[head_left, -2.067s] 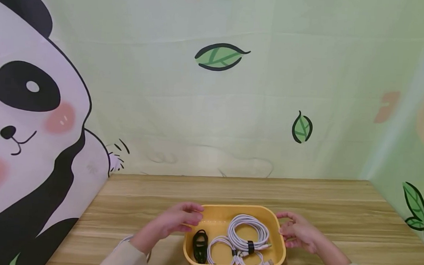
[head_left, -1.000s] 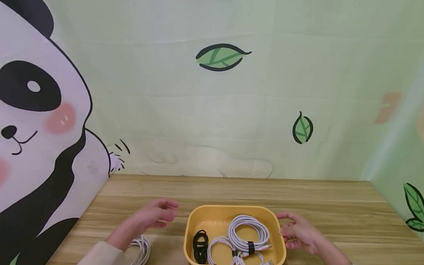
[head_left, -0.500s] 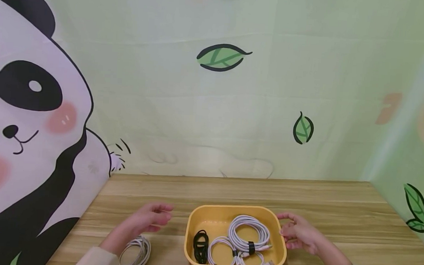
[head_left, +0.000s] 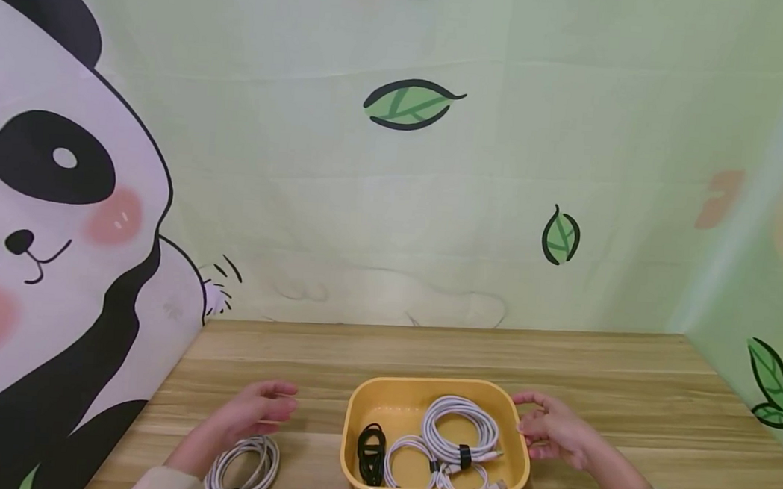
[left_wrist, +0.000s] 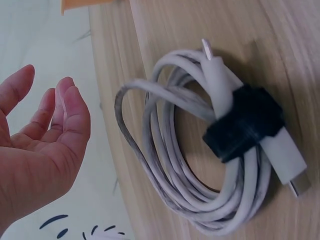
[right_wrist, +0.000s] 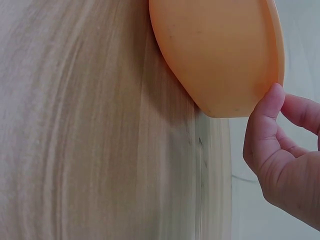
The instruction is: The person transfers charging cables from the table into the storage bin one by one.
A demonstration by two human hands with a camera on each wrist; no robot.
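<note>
Coiled charging cables sit inside a yellow plastic storage box: a large white coil with a black strap, a thinner white cable and a black one. My right hand holds the box's right end, thumb and forefinger at the rim. To the left, a whitish cable coil lies on the table, its black strap around the strands and metal plugs showing at both ends. My left hand hovers beside and above this coil, fingers relaxed and slightly bent, holding nothing.
The wooden table runs back to a pale green wall cloth printed with leaves and a panda. A similar cloth borders the right side. The box stands between my two hands.
My left hand has moved left, away from the box, and the coil on the table has come into view under it. My right hand has stayed at the box.
</note>
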